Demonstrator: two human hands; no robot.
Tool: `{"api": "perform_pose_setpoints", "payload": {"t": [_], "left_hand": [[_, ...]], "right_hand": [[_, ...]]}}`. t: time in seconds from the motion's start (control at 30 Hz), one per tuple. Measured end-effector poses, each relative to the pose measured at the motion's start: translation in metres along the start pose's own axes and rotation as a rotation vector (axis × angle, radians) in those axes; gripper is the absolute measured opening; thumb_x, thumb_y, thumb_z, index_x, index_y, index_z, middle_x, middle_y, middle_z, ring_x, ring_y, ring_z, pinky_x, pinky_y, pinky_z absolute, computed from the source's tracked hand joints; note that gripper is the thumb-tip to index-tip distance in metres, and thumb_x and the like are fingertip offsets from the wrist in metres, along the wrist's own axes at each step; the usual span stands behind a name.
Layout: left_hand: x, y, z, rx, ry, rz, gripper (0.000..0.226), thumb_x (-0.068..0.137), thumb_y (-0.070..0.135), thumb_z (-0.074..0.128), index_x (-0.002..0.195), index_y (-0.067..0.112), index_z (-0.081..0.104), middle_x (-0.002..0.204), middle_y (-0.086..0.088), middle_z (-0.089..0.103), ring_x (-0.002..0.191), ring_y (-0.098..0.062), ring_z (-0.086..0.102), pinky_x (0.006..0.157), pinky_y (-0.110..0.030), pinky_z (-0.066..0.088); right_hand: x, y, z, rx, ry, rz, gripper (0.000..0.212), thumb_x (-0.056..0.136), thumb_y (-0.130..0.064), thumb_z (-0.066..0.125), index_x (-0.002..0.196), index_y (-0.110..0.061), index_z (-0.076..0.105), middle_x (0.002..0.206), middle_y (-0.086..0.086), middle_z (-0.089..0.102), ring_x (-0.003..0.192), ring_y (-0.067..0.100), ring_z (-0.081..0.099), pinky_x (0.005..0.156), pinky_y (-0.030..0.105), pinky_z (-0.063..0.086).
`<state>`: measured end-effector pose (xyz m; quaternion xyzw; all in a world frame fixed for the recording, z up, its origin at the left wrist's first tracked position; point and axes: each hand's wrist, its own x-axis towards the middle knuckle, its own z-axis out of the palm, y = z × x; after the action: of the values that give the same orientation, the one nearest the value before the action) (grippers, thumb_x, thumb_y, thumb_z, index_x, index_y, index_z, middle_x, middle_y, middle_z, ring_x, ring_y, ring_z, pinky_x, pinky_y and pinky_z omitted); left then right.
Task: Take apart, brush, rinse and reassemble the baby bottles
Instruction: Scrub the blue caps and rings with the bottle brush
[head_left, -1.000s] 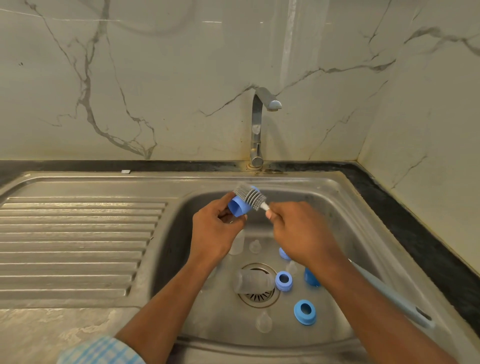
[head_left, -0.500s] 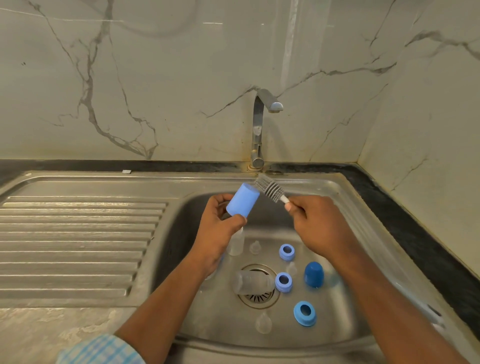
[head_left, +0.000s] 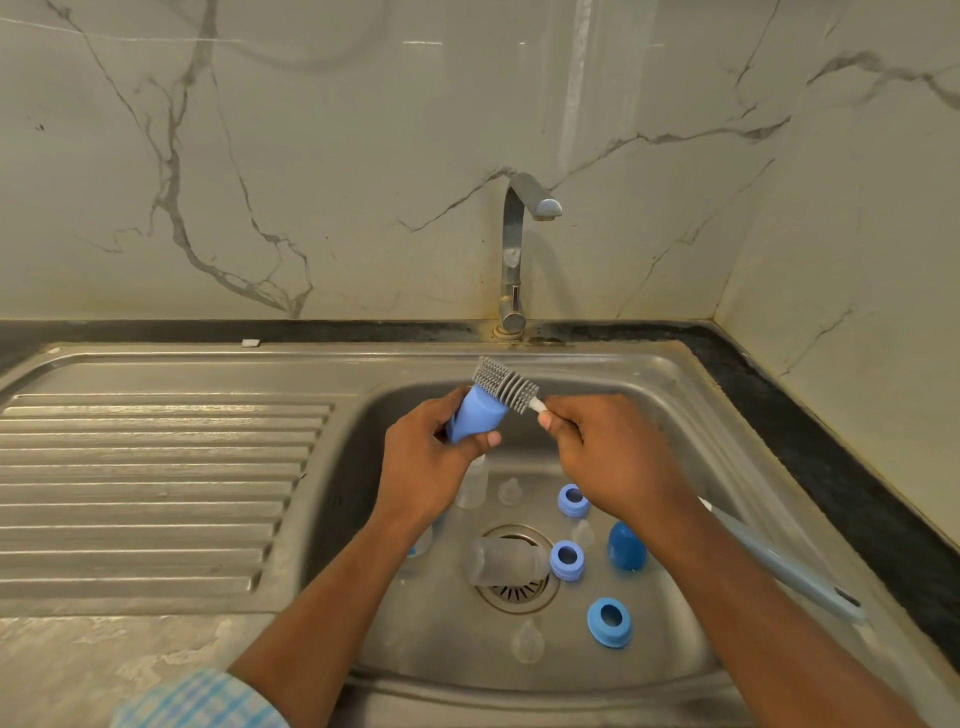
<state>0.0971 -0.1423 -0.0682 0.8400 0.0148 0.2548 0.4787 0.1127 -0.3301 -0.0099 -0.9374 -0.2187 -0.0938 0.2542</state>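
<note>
Cap brushing over sink (head_left: 649, 382).
Held: left hand (head_left: 423, 470) grips blue cap (head_left: 478, 418); right hand (head_left: 610, 457) pinches grey brush (head_left: 506, 383) by its white stem, bristles touching the cap's end.

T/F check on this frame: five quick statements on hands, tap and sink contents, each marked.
1. The left hand holds a blue cap. True.
2. Water runs from the tap. False: no stream shows at its spout.
3. Three blue rings lie in the sink. True.
4. The bottle over the drain stands upright. False: it lies on its side.
5. The right hand holds a grey brush. True.
</note>
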Motion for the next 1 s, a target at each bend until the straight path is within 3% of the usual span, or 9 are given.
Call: {"api": "perform_pose_setpoints", "payload": {"t": [0.1, 0.27, 0.43, 0.5, 0.67, 0.8, 0.87, 1.0], "left_hand": [[-0.002, 0.003, 0.002, 0.048, -0.003, 0.036, 0.056, 0.077, 0.023, 0.084, 0.130, 0.020, 0.065, 0.105, 0.010, 0.067, 0.092, -0.002, 0.063, 0.080, -0.009, 0.047], [0.001, 0.000, -0.004, 0.047, 0.028, -0.021, 0.035, 0.079, 0.028, 0.082, 0.112, 0.021, 0.073, 0.086, 0.007, 0.073, 0.076, -0.009, 0.067, 0.075, -0.036, 0.058], [-0.005, 0.006, 0.001, 0.111, -0.064, 0.106, 0.050, 0.078, 0.025, 0.083, 0.125, 0.019, 0.068, 0.106, 0.008, 0.070, 0.091, -0.005, 0.062, 0.080, -0.015, 0.048], [-0.005, 0.008, 0.001, 0.121, -0.047, 0.110, 0.050, 0.077, 0.025, 0.084, 0.124, 0.021, 0.069, 0.105, 0.008, 0.071, 0.091, -0.007, 0.063, 0.081, -0.020, 0.051], [0.000, 0.002, -0.006, 0.085, 0.041, -0.019, 0.028, 0.079, 0.032, 0.082, 0.105, 0.023, 0.075, 0.079, 0.010, 0.073, 0.072, -0.008, 0.068, 0.072, -0.038, 0.058], [-0.006, 0.007, 0.000, 0.090, -0.067, 0.077, 0.048, 0.076, 0.027, 0.085, 0.122, 0.021, 0.071, 0.098, 0.011, 0.073, 0.086, -0.004, 0.065, 0.079, -0.018, 0.051], [-0.008, 0.009, 0.002, 0.136, -0.100, 0.119, 0.051, 0.074, 0.023, 0.086, 0.123, 0.021, 0.070, 0.107, 0.010, 0.071, 0.094, -0.006, 0.063, 0.083, -0.016, 0.048], [-0.006, 0.009, -0.004, 0.154, -0.029, 0.105, 0.049, 0.072, 0.027, 0.087, 0.119, 0.025, 0.072, 0.098, 0.016, 0.071, 0.087, 0.000, 0.064, 0.076, -0.012, 0.045]], "right_hand": [[0.002, 0.003, -0.002, -0.020, 0.011, 0.026, 0.026, 0.101, -0.033, 0.047, 0.079, -0.025, 0.058, 0.056, -0.006, 0.048, 0.055, 0.012, 0.045, 0.051, 0.031, 0.032], [-0.004, -0.009, -0.003, -0.024, -0.068, -0.080, 0.023, 0.103, -0.034, 0.045, 0.086, -0.027, 0.059, 0.056, -0.006, 0.046, 0.052, 0.011, 0.042, 0.049, 0.025, 0.025], [0.002, -0.001, -0.005, -0.074, 0.000, 0.006, 0.025, 0.102, -0.034, 0.045, 0.082, -0.026, 0.059, 0.058, -0.006, 0.048, 0.058, 0.014, 0.047, 0.051, 0.030, 0.030], [0.001, 0.001, -0.006, -0.069, -0.002, 0.007, 0.026, 0.102, -0.034, 0.046, 0.080, -0.026, 0.057, 0.058, -0.006, 0.048, 0.058, 0.015, 0.047, 0.051, 0.030, 0.031], [-0.003, -0.010, -0.003, -0.063, -0.074, -0.090, 0.022, 0.102, -0.034, 0.045, 0.084, -0.029, 0.057, 0.058, -0.007, 0.046, 0.053, 0.010, 0.043, 0.050, 0.026, 0.026], [0.003, 0.000, -0.004, -0.073, -0.015, -0.010, 0.029, 0.101, -0.032, 0.046, 0.075, -0.024, 0.054, 0.056, -0.005, 0.046, 0.054, 0.013, 0.043, 0.050, 0.030, 0.027], [0.003, 0.005, -0.005, -0.089, -0.028, 0.003, 0.032, 0.101, -0.032, 0.046, 0.070, -0.023, 0.050, 0.057, -0.003, 0.046, 0.055, 0.015, 0.043, 0.050, 0.031, 0.028], [0.001, -0.002, -0.004, -0.058, -0.050, -0.072, 0.036, 0.101, -0.033, 0.046, 0.066, -0.027, 0.042, 0.055, -0.004, 0.044, 0.054, 0.014, 0.042, 0.050, 0.030, 0.028]]}}
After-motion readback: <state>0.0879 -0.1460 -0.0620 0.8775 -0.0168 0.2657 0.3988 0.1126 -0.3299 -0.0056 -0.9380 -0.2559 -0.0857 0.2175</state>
